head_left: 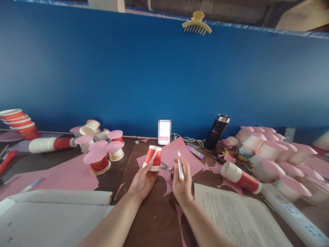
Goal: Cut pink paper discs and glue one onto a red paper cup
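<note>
My left hand [144, 182] is wrapped round a red and white paper cup [155, 159], tilted a little above the table. In my right hand [182, 181] is a white marker pen [180, 167], held upright between the fingers, with an orange end at the bottom. The cup and the pen are apart. Behind and between the hands, scissors [166, 167] lie on a cut sheet of pink paper [174, 152]; my right hand partly hides them.
Several paper cups with pink paper tops [99, 161] stand at left, more [272, 151] at right. Cup stacks [241, 177] lie on both sides. A black thermos [216, 133], glue stick [195, 152], printed booklet [236, 216] and power strip [293, 212] are at right. A blue partition [144, 72] rises behind.
</note>
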`<action>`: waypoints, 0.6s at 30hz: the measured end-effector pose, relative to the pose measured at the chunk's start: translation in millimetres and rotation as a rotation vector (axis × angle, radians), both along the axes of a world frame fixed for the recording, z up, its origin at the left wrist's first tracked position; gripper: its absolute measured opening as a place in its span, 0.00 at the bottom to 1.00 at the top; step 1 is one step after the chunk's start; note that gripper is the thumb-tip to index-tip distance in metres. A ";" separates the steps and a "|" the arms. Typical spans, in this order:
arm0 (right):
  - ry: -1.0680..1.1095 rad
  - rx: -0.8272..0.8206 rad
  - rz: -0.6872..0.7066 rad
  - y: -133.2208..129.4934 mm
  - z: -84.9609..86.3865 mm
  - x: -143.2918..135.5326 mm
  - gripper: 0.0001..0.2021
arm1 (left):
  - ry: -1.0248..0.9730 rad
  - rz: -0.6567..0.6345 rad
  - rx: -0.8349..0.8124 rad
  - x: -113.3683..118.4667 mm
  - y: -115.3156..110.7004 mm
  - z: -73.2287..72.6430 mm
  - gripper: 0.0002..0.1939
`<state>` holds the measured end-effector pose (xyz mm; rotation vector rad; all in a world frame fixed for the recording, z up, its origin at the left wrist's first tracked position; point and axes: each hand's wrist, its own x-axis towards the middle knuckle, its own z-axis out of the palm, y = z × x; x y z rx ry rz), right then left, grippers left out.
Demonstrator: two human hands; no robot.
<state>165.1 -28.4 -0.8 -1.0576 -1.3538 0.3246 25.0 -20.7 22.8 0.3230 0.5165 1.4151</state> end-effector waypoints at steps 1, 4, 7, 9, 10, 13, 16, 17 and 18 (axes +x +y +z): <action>0.010 -0.019 0.024 -0.8 -1.4 -1.7 0.16 | 0.001 0.002 -0.003 0.4 -0.5 -0.1 0.12; 0.037 -0.079 0.094 -2.3 -5.4 -5.5 0.17 | 0.006 0.008 -0.015 1.1 -1.9 -0.8 0.11; 0.004 -0.056 0.052 -2.4 -7.5 -6.1 0.16 | 0.008 -0.020 -0.030 0.0 -3.3 -1.5 0.10; -0.048 -0.022 -0.012 -2.4 -7.6 -5.6 0.16 | 0.017 -0.039 -0.041 -1.1 -4.3 -1.8 0.10; -0.069 -0.011 -0.039 -2.6 -7.6 -5.3 0.16 | 0.021 -0.044 -0.046 -1.6 -4.7 -2.0 0.10; -0.110 -0.013 -0.067 -3.4 -8.4 -5.0 0.18 | 0.004 -0.078 -0.039 -2.3 -5.6 -2.3 0.13; -0.121 -0.031 -0.077 -4.7 -9.5 -6.5 0.18 | -0.013 -0.105 -0.004 -1.9 -6.1 -2.9 0.17; -0.118 -0.037 -0.081 -5.2 -9.4 -7.2 0.18 | -0.010 -0.115 0.004 -1.7 -6.2 -3.3 0.18; -0.111 -0.043 -0.081 -5.6 -9.1 -7.8 0.18 | -0.006 -0.124 0.012 -1.5 -6.1 -3.8 0.19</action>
